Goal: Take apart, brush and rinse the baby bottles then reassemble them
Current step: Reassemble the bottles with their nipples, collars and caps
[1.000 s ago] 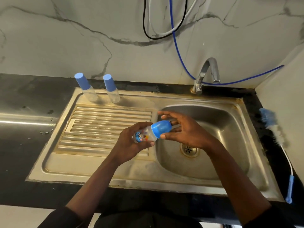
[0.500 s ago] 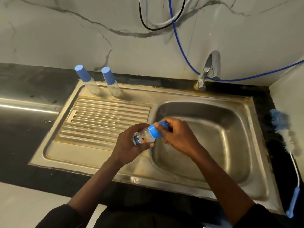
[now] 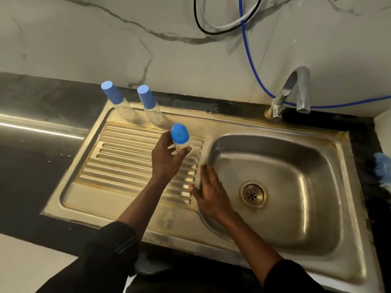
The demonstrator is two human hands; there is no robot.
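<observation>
1. Here, the left hand (image 3: 167,159) is gripping the bottle (image 3: 180,146) by its clear body, with fingers and thumb curling round it.
2. The bottle is being held upright over the far right part of the drainboard (image 3: 127,161), its blue cap (image 3: 179,133) pointing up; its base is hiding behind the hand.
3. The right hand (image 3: 209,191) is lying flat and holding nothing, with its fingers straight and close together.
4. This hand is sitting over the ridge where the drainboard is meeting the basin (image 3: 296,208); whether it is touching the metal cannot be told.
5. Two more capped bottles are standing on the far edge of the drainboard, to the left of the held one and apart from it: the left bottle (image 3: 121,106) and the mid bottle (image 3: 152,111), side by side without touching.
6. The basin is occupying the right half of the sink, with the drain (image 3: 251,194) lying in its floor.
7. The tap (image 3: 292,92) is rising from the far rim of the sink, behind the basin.
8. A brush (image 3: 382,168) is lying on the counter (image 3: 31,166) at the right edge, showing only part of its blue head.
9. A blue hose (image 3: 249,60) is running down the marble wall (image 3: 84,39) and passing behind the tap.
</observation>
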